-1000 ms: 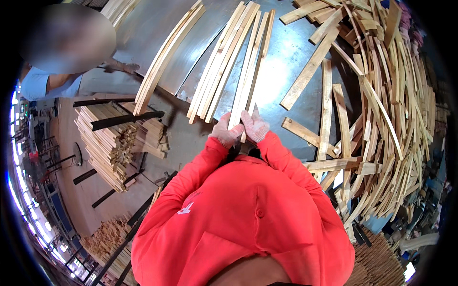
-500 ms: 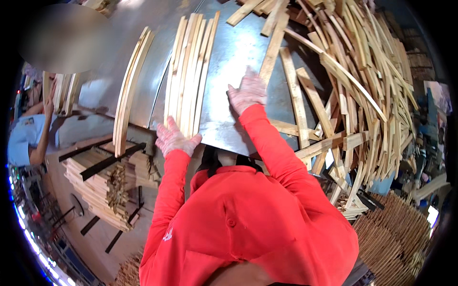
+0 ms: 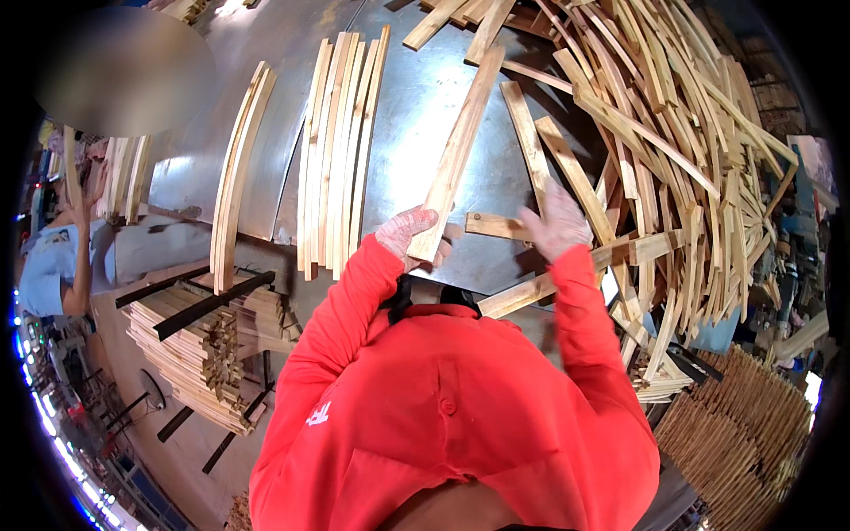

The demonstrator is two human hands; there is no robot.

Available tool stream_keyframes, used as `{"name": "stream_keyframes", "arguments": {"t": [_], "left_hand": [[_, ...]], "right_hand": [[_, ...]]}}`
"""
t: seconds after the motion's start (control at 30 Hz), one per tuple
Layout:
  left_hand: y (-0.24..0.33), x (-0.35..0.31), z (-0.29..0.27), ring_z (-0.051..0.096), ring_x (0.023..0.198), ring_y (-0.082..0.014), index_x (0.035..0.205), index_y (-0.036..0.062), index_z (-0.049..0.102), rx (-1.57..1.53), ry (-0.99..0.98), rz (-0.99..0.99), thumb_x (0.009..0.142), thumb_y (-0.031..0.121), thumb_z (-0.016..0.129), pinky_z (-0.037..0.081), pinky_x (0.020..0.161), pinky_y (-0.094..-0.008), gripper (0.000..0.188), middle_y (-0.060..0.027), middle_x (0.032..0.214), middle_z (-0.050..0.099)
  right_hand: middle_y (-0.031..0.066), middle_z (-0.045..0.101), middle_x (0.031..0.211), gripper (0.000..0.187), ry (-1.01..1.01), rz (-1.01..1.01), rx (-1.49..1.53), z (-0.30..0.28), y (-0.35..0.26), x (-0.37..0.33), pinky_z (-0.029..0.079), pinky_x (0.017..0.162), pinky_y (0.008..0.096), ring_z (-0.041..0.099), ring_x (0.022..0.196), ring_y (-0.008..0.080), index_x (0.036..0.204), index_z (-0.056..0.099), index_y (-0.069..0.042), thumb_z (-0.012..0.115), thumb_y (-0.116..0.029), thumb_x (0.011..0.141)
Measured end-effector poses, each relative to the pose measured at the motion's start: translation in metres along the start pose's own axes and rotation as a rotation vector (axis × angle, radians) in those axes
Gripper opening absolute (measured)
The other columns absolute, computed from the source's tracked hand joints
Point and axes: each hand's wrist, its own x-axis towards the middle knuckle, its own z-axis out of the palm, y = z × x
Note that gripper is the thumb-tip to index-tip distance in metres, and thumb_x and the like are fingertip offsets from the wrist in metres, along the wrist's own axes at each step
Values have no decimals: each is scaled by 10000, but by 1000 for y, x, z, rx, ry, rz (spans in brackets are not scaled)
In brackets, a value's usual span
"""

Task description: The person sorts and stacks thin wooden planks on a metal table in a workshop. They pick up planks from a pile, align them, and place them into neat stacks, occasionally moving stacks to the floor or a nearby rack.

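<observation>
My left hand (image 3: 407, 234) is closed around the near end of a wooden slat (image 3: 459, 150), which points away over the metal table (image 3: 403, 133). My right hand (image 3: 560, 228), slightly blurred, has its fingers stretched out by the right end of a short slat (image 3: 496, 226); whether it touches that piece I cannot tell. Two more loose slats, one on the left (image 3: 526, 133) and one on the right (image 3: 577, 181), lie just beyond it. Left of my left hand, a row of several slats (image 3: 335, 159) lies side by side, near ends at the table's front edge.
A big tangled heap of slats (image 3: 655, 133) covers the table's right side. Farther left lies a pair of slats (image 3: 241, 177) overhanging the edge. Stacked wood (image 3: 181, 341) rests on a black-barred rack at lower left. Another person's arm (image 3: 81, 257) is at far left.
My left hand has left the slat row, moved right and taken hold of a slat's near end. That slat has come nearer. My right hand has moved right and toward me, off that slat.
</observation>
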Motion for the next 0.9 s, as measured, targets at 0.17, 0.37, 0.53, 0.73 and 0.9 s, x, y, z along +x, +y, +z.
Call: {"name": "stream_keyframes", "arguments": {"t": [0.17,0.37,0.53,0.73,0.9], "left_hand": [[-20,-18,2,649,718,-227,1323,36,437,169,69,159,828,288,707,550,594,-353,617,-142,982,620],[-44,-61,-7,613,706,-158,1374,11,388,461,242,314,891,190,604,534,596,-294,558,-104,1036,618],[-60,-60,0,603,693,-141,1272,24,515,323,468,526,938,222,608,531,590,-278,399,-77,937,652],[-77,-37,-39,532,572,-118,1283,81,487,452,586,474,959,237,562,454,486,-260,368,-45,874,611],[-78,-23,-62,647,926,-353,1433,124,349,1123,1007,350,952,268,546,512,803,-419,539,-191,1060,646]], "right_hand": [[177,537,1278,901,-227,-365,-569,-40,67,-69,253,1116,469,498,1231,318,1425,346,-72,744,-450,710],[136,628,1011,723,-374,-477,-546,-44,91,-52,351,1042,451,582,1057,294,1276,459,-85,782,-346,685],[200,638,1095,794,347,-394,30,-76,45,6,512,838,416,637,944,352,1375,464,-35,742,-467,769],[90,662,1038,659,167,-306,783,-108,-70,78,541,722,289,642,824,180,1366,464,-24,720,-336,846],[109,668,856,516,-294,97,1350,-27,-84,101,560,727,319,656,753,205,1158,597,-8,784,-311,785]]}}
